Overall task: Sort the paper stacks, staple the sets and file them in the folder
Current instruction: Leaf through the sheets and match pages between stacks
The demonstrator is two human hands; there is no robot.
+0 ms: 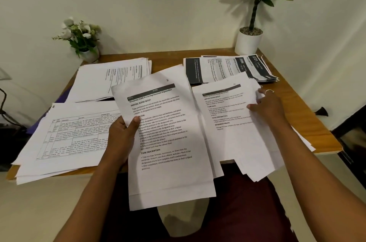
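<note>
**Paper Sorting: Grip Status**

Left hand point(120, 132) pinches a creased white sheet set point(168, 142), thumb on top, over the wooden desk's point(293, 87) near edge. Right hand point(267, 107) grips a fanned stack point(227, 122) at the desk's near right. Three flat paper piles point(69, 132) lie on the desk.

White flowers point(79, 33) and a leafy potted plant point(248, 42) stand on the table point(297, 93).
</note>
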